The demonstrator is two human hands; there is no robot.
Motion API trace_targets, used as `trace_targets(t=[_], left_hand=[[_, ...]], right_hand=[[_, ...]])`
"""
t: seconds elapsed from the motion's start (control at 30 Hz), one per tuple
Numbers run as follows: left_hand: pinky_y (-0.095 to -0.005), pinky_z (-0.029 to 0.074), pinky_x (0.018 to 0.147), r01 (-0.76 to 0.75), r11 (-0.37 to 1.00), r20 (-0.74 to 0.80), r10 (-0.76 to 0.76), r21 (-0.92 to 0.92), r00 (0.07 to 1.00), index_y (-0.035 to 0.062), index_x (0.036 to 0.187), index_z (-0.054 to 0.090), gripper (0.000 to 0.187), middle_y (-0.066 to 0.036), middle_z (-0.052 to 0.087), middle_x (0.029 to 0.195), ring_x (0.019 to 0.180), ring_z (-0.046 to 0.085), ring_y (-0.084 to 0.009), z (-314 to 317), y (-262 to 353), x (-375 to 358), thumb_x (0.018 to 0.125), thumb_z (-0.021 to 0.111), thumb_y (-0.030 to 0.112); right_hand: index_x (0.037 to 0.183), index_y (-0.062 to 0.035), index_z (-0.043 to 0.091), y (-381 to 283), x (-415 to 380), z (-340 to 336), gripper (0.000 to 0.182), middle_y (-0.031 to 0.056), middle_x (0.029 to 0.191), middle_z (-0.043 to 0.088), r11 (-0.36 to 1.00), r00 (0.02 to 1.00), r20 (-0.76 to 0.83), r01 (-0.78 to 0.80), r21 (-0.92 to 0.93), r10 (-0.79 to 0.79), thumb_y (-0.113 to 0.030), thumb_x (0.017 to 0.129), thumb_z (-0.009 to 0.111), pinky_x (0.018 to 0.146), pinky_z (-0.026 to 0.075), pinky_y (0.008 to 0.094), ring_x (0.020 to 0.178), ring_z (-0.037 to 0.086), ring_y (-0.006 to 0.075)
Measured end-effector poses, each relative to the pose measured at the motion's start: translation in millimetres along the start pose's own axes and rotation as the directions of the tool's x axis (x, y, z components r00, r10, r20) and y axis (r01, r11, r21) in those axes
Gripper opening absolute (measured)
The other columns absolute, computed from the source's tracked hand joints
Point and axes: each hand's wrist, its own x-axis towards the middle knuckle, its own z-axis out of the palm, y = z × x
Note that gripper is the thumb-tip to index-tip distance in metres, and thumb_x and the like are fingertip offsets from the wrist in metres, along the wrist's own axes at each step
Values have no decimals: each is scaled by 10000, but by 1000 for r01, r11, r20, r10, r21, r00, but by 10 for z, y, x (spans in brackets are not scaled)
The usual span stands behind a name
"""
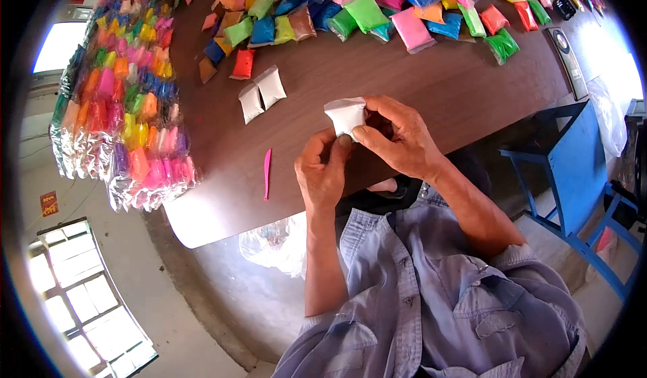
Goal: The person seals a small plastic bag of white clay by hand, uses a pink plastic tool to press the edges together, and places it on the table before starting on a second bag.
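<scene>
A small white packet (348,115) is held up over the front part of the brown table, between both hands. My left hand (325,165) pinches its lower edge with thumb and fingers. At its right side, my right hand (397,135) grips the packet between thumb and curled fingers. Two more white packets, one (251,103) beside the other (271,86), lie on the table to the left. Just above them is a red packet (242,64). A pink plastic knife-like tool (267,174) rests on the table, left of my left hand.
Many coloured packets (366,12) are heaped along the table's far side. Bagged rows of colourful packets (135,101) cover its left end. A metallic device (566,57) lies at the right edge, near a blue stool (573,169). A clear plastic bag (275,246) hangs below the front edge.
</scene>
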Motion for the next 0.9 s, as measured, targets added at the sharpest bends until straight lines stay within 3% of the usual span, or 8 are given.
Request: trace_targets(t=[0.2,0.37,0.5,0.6,0.67,0.77,0.9], left_hand=[[-295,543,770,-40,996,25,42,-75,999,-17,1148,752,219,-70,760,926,851,681,-123,-11,44,6,984,746,127],[-308,535,776,-125,992,-12,126,19,992,-8,1133,753,208,-72,754,927,860,677,-129,11,-64,27,982,748,134],[-310,538,774,-80,996,-31,79,-32,996,-5,1124,756,208,-75,760,932,857,678,-132,17,-118,19,984,760,150],[-309,541,775,-82,996,-14,82,20,997,-12,1115,756,235,-86,766,940,861,681,-139,-9,-25,7,975,784,174],[-312,544,778,-64,998,30,64,-11,997,-21,1129,754,271,-92,771,952,868,686,-146,-22,-10,8,968,797,193],[-311,546,778,-52,996,31,54,-78,998,-28,1147,751,295,-88,771,949,874,686,-145,-11,39,-2,967,800,200],[-307,548,778,-2,996,42,5,-86,999,-20,1159,752,283,-76,772,949,880,684,-136,-28,10,3,978,788,194]], right_hand=[[1277,30,673,12,-10,2,357,106,1054,707,997,999,-27,-15,73,17,-133,969,749,764,570,313,892,682,150],[1258,26,683,-39,0,-24,324,82,1006,691,1000,999,43,15,4,-15,-126,976,737,744,559,303,864,669,130],[1245,25,688,-40,-7,-3,310,77,1000,686,996,997,41,70,-57,-68,-147,990,722,735,554,298,865,665,124],[1236,30,691,-32,-8,5,306,81,991,687,997,999,35,-27,66,25,-162,998,712,732,552,291,863,664,123],[1228,31,693,-43,-2,-10,303,80,970,683,999,999,-2,35,-23,-35,-163,996,720,727,549,283,862,662,118],[1214,26,701,23,-6,10,292,83,956,681,999,998,-33,47,0,-47,-162,992,727,722,543,278,850,654,116],[1194,19,712,-9,-4,-11,276,82,958,682,998,1000,19,18,-53,-17,-158,983,735,722,540,285,833,649,124]])
